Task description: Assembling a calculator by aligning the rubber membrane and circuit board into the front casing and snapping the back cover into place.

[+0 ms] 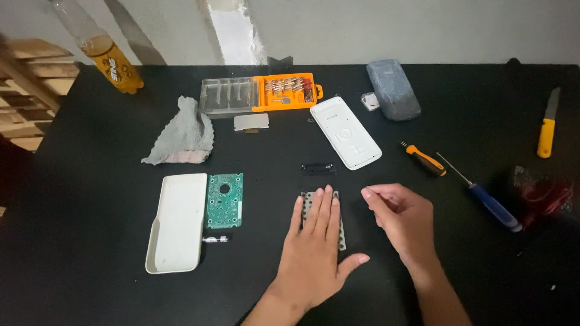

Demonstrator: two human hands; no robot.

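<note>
The left hand (317, 241) lies flat, fingers together, over a grey perforated pad (339, 224), so only the pad's edges and its dotted right strip show; what kind of part it is stays hard to tell. The right hand (402, 220) hovers just beside it with its grip pinched together at the fingertips; whether anything tiny sits between them I cannot tell. Both hands are near the front edge of the bench (84, 199), about the middle.

Just behind the pad lies a small dark strip (317, 167), barely readable against the black top. At the right edge something reddish (544, 196) is lost in shadow.

Toward the left sit a white shell (175, 223), a green circuit board (225, 200) touching its side, and a small battery (215, 239) below the board. Farther back: a white remote cover (345, 133), an orange bit case (261, 93), a grey cloth (181, 134), a grey pouch (393, 89). On the right are an orange-handled screwdriver (425, 159), a blue-handled screwdriver (486, 199) and a yellow-handled knife (548, 124). A bottle (109, 57) of orange drink stands at the back left corner, its top cut off. The bench is matt black, against a pale wall.
</note>
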